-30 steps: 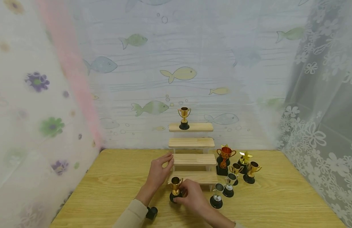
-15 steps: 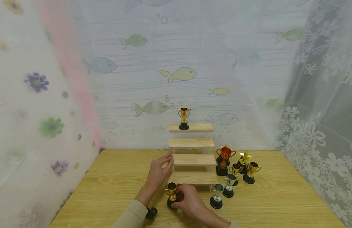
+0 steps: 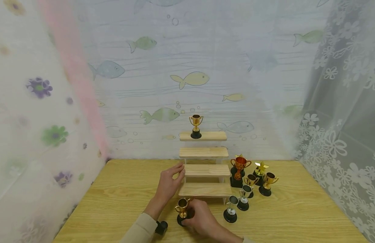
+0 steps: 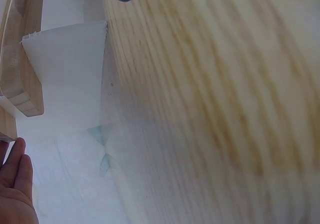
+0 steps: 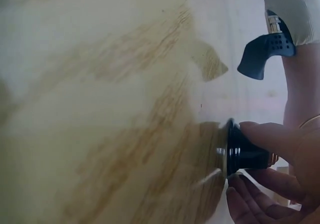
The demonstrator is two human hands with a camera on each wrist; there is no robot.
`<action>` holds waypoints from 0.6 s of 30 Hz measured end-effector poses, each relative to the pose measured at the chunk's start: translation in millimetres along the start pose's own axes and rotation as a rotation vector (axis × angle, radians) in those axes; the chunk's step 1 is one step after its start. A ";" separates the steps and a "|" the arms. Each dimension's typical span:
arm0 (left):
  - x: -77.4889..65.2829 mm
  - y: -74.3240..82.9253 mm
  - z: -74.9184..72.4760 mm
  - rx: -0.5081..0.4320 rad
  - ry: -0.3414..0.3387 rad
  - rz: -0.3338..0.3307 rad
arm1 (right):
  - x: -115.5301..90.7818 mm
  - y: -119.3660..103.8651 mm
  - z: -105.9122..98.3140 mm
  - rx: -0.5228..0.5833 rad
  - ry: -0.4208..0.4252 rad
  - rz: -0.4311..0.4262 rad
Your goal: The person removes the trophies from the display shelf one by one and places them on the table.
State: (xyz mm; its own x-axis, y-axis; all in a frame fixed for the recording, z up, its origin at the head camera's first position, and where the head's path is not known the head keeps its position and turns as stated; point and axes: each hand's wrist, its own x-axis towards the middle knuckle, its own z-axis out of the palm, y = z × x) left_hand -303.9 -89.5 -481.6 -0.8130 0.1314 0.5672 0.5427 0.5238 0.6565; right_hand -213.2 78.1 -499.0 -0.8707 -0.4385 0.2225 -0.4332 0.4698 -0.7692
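Observation:
A small gold trophy cup [image 3: 182,208] with a black base stands upright in front of the wooden step shelf [image 3: 204,189]. My right hand [image 3: 202,219] grips it from the right, thumb and fingers around the black base [image 5: 245,149]. In the right wrist view the base is at the table surface; I cannot tell whether it touches. My left hand [image 3: 168,182] rests at the left end of the shelf's second step from the bottom, and its fingers look straight in the left wrist view. Another gold trophy cup [image 3: 196,126] stands left of centre on the top step.
Right of the shelf stand a red trophy cup [image 3: 240,164], a star trophy [image 3: 261,168], gold cups [image 3: 268,182] and silver cups [image 3: 232,204]. A black object [image 3: 161,227] is by the left sleeve. Patterned curtains [image 3: 163,87] surround the wooden table [image 3: 123,189].
My right hand has brought the gold trophy cup slightly left and toward me, away from the lowest step. The left hand has stayed at the shelf.

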 end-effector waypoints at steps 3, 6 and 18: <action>0.1 1.8 0.2 -0.001 0.004 0.001 | -0.5 0.3 -0.1 -0.003 -0.002 0.000; -0.3 2.6 -0.2 -0.003 0.005 -0.003 | -0.5 -0.1 -0.4 0.012 -0.013 0.010; -0.5 2.8 -0.7 -0.012 0.000 0.016 | -11.9 -6.7 -21.2 -0.087 -0.017 0.011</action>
State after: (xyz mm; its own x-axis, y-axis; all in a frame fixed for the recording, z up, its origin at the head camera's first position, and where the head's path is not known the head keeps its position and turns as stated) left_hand -301.8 -88.7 -479.7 -0.8041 0.1397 0.5779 0.5582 0.5119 0.6529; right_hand -204.8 96.4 -483.7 -0.8715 -0.4459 0.2038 -0.4432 0.5387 -0.7165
